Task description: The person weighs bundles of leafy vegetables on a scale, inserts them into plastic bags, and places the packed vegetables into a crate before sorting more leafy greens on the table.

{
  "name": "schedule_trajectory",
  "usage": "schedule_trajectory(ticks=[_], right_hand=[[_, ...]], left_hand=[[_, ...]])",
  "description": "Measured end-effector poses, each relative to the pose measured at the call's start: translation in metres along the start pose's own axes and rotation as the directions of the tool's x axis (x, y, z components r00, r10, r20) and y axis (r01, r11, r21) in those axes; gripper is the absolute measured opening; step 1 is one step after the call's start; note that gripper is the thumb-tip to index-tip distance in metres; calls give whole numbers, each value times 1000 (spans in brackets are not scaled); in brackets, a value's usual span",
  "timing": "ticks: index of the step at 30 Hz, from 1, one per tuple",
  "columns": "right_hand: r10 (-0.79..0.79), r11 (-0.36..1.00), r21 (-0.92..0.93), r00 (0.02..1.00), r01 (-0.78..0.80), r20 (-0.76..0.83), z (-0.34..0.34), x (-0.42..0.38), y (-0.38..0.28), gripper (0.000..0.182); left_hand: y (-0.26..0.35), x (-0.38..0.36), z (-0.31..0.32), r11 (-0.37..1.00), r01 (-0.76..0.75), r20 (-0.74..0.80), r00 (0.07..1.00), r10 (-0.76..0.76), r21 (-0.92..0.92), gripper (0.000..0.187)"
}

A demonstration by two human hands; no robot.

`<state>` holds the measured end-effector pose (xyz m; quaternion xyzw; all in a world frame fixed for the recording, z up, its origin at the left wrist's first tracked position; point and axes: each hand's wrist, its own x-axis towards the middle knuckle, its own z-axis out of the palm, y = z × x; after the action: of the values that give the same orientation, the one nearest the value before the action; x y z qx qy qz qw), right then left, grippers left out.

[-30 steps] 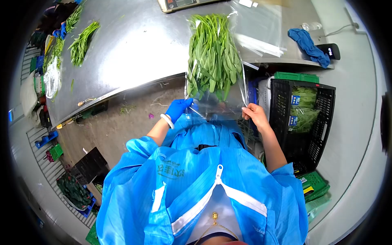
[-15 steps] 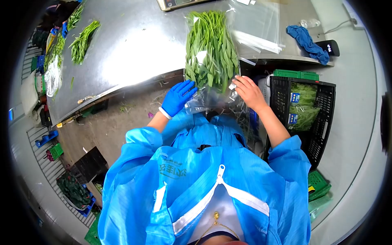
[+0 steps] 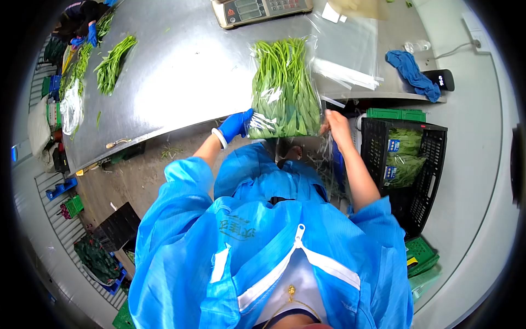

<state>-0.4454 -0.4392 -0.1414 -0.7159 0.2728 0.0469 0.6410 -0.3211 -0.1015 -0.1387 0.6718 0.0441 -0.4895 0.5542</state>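
A clear plastic bag of leafy greens (image 3: 286, 90) lies at the near edge of the metal table, stems pointing away and leaves toward me. Its near end reaches past the table edge. My left hand (image 3: 235, 125), in a blue glove, is closed on the bag's near left corner. At the near right side, my bare right hand (image 3: 338, 128) grips the bag's edge with bent fingers. Its fingertips are partly hidden by the bag.
A digital scale (image 3: 263, 12) stands at the back, beside a stack of flat clear bags (image 3: 348, 57). Loose greens (image 3: 114, 64) lie to the left. A black crate (image 3: 433, 170) with bagged greens stands at right. A co-worker's gloved hand (image 3: 92, 34) shows far left.
My hands have gone from the bag's loose near end to its two sides. That end no longer hangs loose and the bag looks flatter. More of the scale shows.
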Motion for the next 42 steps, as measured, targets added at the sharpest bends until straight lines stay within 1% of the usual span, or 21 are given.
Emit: schedule_trajectory(ticks=[3,5,7,10,11,13,15,16,17,19,21,23,25,29,31,33,34,37,38,40,42], right_hand=[[-231,970,-160,901,183,-368,5,-29,-47,19],[-255,967,-43,949,251,-185,29,-43,-77,16],[-74,956,289,904,-56,422,58,-39,-108,24],[-89,806,575,932,-140,352,88,9,-90,32],[-13,587,765,942,-264,335,76,38,-76,36],[115,744,662,993,-92,9,56,60,-60,40],[-134,982,112,979,152,-155,51,49,-73,47],[-274,950,-202,945,238,-176,48,34,-81,51],[-364,825,-486,929,288,-66,43,16,-88,64],[-509,412,-665,763,623,398,47,-11,-102,73],[-436,202,-669,677,716,593,60,-24,-94,64],[-535,88,-732,652,676,537,64,-15,-86,52],[-619,141,-746,646,651,446,64,-5,-95,42],[-784,443,-581,609,683,119,40,4,-188,32],[-741,573,-465,669,675,57,9,7,-230,32],[-628,694,-434,778,574,23,-19,4,-269,29],[-503,812,-320,863,489,44,-35,5,-282,27],[-337,939,70,942,336,3,-75,15,-279,31],[-346,875,349,938,335,-33,-92,14,-271,34],[-348,520,802,930,295,-116,-124,9,-251,39],[-416,359,866,890,347,-183,-133,-17,-225,50]], left_hand=[[-10,2,-2,994,54,22,998,-52,-99,48],[3,-7,0,983,102,82,993,-91,-151,49],[-4,1,1,974,89,59,995,-79,-209,51],[-11,10,-5,983,147,21,989,-145,-107,53],[-14,11,-7,977,166,45,986,-161,-132,50],[-36,23,-2,899,196,-52,971,-234,-392,41],[3,-3,7,871,334,-158,898,-410,-361,36],[0,-12,8,841,299,-66,928,-366,-451,39],[-1,-17,6,798,272,21,951,-310,-538,44],[-64,20,1,-23,443,443,894,-69,-896,47],[-54,22,2,-140,469,472,882,15,-872,48],[39,-11,18,539,296,254,955,-152,-789,45],[71,-12,11,553,337,320,938,-132,-762,44],[93,33,-68,935,-124,123,977,173,-332,52],[168,20,-60,830,-531,-51,836,546,174,78],[241,5,-25,403,-834,190,495,848,376,100],[241,13,-19,496,-796,294,595,748,348,112],[265,17,38,937,-329,432,867,250,118,67],[258,19,66,885,-458,358,815,456,-84,44],[258,15,106,903,-373,313,849,426,-215,44],[249,20,137,882,-382,260,853,452,-277,45]])
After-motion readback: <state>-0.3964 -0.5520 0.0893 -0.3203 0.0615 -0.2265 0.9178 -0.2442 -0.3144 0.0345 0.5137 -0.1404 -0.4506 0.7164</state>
